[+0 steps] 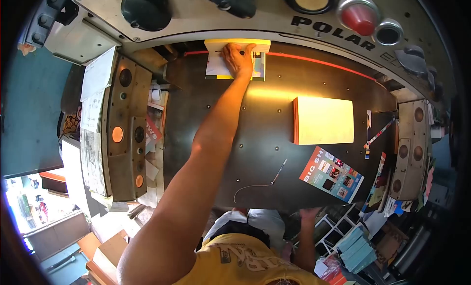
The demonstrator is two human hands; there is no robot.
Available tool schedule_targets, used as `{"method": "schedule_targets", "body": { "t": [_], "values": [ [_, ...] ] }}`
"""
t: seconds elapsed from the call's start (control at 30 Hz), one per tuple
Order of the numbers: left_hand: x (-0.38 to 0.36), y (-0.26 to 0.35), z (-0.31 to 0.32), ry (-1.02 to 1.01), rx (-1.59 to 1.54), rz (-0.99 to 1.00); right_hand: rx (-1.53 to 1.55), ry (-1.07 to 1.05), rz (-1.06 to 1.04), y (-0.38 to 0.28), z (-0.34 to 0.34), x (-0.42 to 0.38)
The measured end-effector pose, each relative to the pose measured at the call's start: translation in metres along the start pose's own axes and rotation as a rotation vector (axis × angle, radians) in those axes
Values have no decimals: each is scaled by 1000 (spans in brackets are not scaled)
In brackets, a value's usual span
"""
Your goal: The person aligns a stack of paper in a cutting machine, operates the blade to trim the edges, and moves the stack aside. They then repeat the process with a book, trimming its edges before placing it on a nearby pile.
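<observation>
My left hand (pixel 239 61) reaches far across the dark metal table, under the front of the paper cutter. Its fingers are bent against a pale block (pixel 216 46) with a yellow edge. Below that block and under the palm lies a stack of printed sheets (pixel 216 66), partly covered by the hand. My right hand (pixel 309 214) hangs low by the table's front edge, beside my body; its fingers are hidden or too unclear to make out.
A thick cream-topped block (pixel 324 121) rests on the dark table (pixel 196 123), right of my arm. Near it lies a printed leaflet (pixel 332 174). A thin cord with a metal tip (pixel 273 183) is closer to me. Side housings (pixel 122 133) flank the table.
</observation>
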State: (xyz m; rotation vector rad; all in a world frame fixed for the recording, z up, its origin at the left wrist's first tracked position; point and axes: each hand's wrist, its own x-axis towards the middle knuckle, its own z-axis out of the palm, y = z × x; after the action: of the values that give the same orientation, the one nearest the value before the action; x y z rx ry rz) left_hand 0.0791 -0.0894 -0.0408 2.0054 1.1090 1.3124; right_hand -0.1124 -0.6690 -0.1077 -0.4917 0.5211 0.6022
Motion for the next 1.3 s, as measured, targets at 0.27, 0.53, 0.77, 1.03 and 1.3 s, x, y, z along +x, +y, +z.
{"method": "schedule_targets", "body": {
  "t": [0.27, 0.53, 0.77, 1.03, 1.3],
  "values": [
    [0, 6, -2, -24, -40, -68, 17, -129, -12, -6, -17, 5],
    [-1, 7, 0, 45, -23, 3, -64, -66, -17, -6, -26, -3],
    [0, 12, -4, -39, 0, -68, 59, -191, -36, 7, -13, -2],
    [0, 9, -1, -34, 15, -69, -452, -53, -78, -29, -93, 0],
    [0, 11, -2, -30, 4, -83, -1565, 298, -988, -4, -107, 8]
  ]
}}
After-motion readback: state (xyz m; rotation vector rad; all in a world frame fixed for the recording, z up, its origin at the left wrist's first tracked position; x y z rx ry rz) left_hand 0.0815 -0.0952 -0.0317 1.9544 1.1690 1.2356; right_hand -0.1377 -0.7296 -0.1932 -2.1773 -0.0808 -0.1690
